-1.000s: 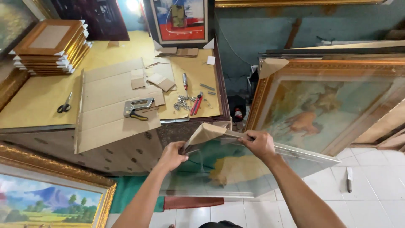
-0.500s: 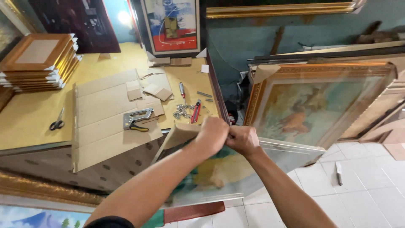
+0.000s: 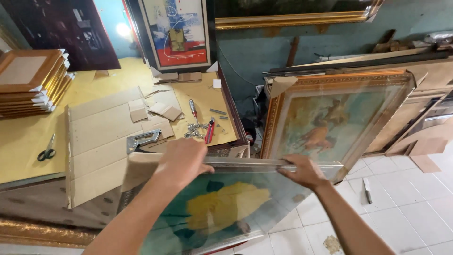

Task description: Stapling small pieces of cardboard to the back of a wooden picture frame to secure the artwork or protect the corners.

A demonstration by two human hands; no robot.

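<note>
I hold a framed painting [image 3: 226,208] with green and yellow shapes, wrapped in clear plastic, tilted in front of me. My left hand [image 3: 181,160] grips its top edge near the left corner, where a brown cardboard corner guard [image 3: 139,169] sits. My right hand [image 3: 304,171] grips the same silver top edge further right. Both hands are apart along the frame's upper rail.
A gold-framed horse painting [image 3: 332,118] leans at the right. The yellow worktable [image 3: 28,137] carries flat cardboard [image 3: 101,137], a staple gun [image 3: 141,140], scissors [image 3: 46,152], a red cutter [image 3: 209,132] and stacked frames [image 3: 30,82]. A knife [image 3: 367,190] lies on the white tiles.
My hands, which were pressed together at the middle of the top edge, have spread apart along it. The painting has moved closer and lower in view.
</note>
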